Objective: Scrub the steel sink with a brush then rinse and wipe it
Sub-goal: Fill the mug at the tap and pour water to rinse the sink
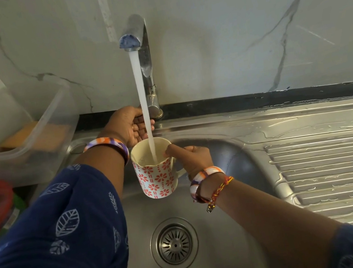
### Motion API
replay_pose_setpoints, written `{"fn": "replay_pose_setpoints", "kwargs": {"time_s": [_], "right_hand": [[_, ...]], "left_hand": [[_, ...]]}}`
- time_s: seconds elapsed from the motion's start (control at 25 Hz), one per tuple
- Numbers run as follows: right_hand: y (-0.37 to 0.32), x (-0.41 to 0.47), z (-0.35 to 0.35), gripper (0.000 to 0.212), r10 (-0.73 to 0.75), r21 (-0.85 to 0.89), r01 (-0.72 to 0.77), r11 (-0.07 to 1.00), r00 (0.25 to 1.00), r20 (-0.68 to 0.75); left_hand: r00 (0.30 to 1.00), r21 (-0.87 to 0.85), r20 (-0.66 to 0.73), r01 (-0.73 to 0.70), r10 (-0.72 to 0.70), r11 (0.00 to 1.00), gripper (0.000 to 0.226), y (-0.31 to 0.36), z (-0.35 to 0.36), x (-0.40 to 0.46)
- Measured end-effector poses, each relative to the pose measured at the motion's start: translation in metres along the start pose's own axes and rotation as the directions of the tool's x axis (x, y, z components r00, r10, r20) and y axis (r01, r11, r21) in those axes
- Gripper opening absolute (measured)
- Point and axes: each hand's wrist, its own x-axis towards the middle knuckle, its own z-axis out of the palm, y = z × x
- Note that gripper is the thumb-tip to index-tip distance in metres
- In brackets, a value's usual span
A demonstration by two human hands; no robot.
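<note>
We saw the steel sink (214, 256) below us, its basin dull grey and smooth, with a round slotted drain (175, 244) near its middle and a ribbed, water-streaked draining board (335, 165) on its right. Above the basin our right hand (194, 157) held a mug (155, 174) by the handle, fingers curled round it and forefinger lying along the rim. The mug was cream inside, white outside with red flower prints. Water (144, 106) fell from the chrome tap (141, 46) into it. Our left hand (128, 125) reached behind the stream at the sink's back edge, fingers loosely bent, holding nothing we could see.
</note>
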Motion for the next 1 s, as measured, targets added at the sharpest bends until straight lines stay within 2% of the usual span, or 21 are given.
{"fn": "replay_pose_setpoints", "kwargs": {"time_s": [0.56, 1.0], "right_hand": [[-0.001, -0.004, -0.005, 0.019, 0.009, 0.046, -0.008, 0.999, 1.0, -0.013], [-0.001, -0.01, -0.007, 0.026, 0.013, 0.05, -0.014, 0.999, 1.0, 0.013]], "left_hand": [[0.998, -0.034, -0.048, 0.034, -0.035, 0.999, 0.026, 0.0, -0.001, 0.007], [0.994, -0.034, -0.109, -0.01, 0.006, 0.999, 0.026, 0.002, 0.004, 0.003]]}}
